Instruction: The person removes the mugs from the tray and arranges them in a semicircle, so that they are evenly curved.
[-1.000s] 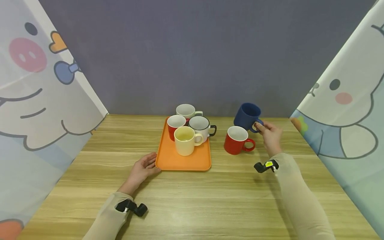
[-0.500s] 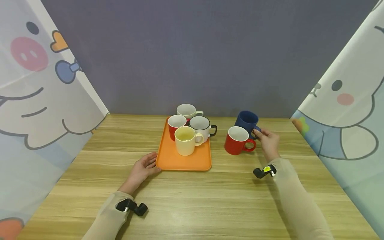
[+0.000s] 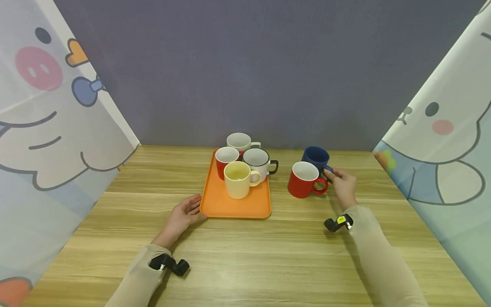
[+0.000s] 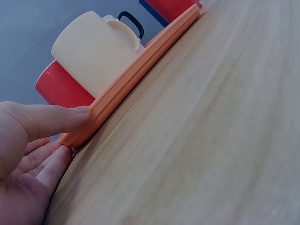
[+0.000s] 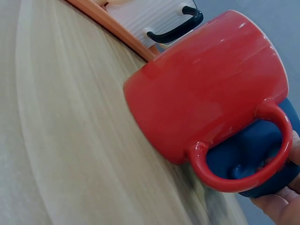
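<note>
An orange tray (image 3: 235, 208) lies on the wooden table with several mugs on it. At its near left corner, my left hand (image 3: 181, 218) holds the edge between thumb and fingers, as the left wrist view also shows. To the right of the tray my right hand (image 3: 344, 187) pinches the handle of a blue mug (image 3: 316, 158). This mug is upright behind a red mug (image 3: 301, 184), which partly covers it. In the right wrist view the red mug (image 5: 206, 89) hides much of the blue mug (image 5: 243, 150) and the fingertips.
On the tray stand a cream mug (image 3: 236, 187), a white mug with a black handle (image 3: 258, 164), another red mug (image 3: 222, 168) and a pale mug (image 3: 238, 140). A grey wall (image 3: 253, 72) rises behind the table (image 3: 245, 256); printed cloth panels (image 3: 50, 106) flank it.
My right hand has lowered the blue mug and straightened it from a tilt, bringing it down behind the red mug. The left hand and the tray have stayed in place.
</note>
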`<state>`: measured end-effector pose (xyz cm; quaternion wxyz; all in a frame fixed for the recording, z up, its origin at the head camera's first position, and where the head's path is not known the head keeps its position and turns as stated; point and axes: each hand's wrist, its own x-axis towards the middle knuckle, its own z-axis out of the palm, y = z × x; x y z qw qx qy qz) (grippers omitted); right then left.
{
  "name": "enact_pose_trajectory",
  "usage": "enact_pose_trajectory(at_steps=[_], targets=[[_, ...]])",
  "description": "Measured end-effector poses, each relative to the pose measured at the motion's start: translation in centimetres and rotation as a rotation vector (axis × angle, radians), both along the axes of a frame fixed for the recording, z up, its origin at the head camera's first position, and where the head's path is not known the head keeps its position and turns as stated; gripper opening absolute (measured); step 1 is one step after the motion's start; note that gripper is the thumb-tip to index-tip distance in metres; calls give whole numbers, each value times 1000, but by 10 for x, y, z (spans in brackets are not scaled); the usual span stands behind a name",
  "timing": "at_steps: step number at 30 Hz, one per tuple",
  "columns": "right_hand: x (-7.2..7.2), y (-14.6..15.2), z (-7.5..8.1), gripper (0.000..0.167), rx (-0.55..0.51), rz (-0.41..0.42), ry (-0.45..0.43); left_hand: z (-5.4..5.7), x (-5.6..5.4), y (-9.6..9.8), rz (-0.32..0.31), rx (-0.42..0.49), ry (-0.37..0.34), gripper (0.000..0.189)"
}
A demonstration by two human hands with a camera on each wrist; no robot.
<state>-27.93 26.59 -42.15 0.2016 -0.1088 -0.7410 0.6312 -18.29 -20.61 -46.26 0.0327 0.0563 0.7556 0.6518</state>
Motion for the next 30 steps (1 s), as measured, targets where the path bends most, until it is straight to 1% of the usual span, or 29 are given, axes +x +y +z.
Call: enact_pose_trajectory(at_steps=[3,6,10,17,23,26,30], targets=[[1,-1,-2,24,32,-9,-2,0,0,0,2,7,-1,73],[3,-2,-3,28,44,-9,-16,1,1,0,7,12,-7,73],[4,-3,-4,35,32,-6,-30,1,2,1,8,12,-12,73],[3,-2,-6,33,29,-5,-26,2,2,1,3,5,-2,72],[1,0,-8,35,60,-7,-31,1,2,0,-5,16,6,72],[1,1,-9,36,58,-5,-32,1,1,0,-8,21,5,72],[1,1,-9,34,30,4,-31,0,1,0,-7,19,-1,72]])
